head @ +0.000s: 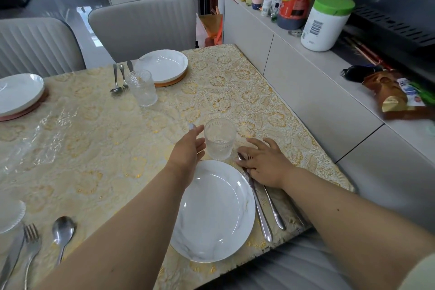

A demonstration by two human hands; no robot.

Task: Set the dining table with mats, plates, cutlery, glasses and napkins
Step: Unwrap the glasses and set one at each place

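we are reaching our left hand (188,148), fingers open, beside a ribbed drinking glass (220,139) standing behind the near plate (214,212); our right hand (263,162) is resting open on the cutlery (261,214). the glass is looking fragile and slippery, best gripped around its middle.

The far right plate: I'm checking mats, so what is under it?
Under the far right plate an orange-edged round mat shows along its near rim. The rest of the mat is covered.

tablecloth (235,92): gold floral | plate (214,214): white marbled | tub lid (334,4): green
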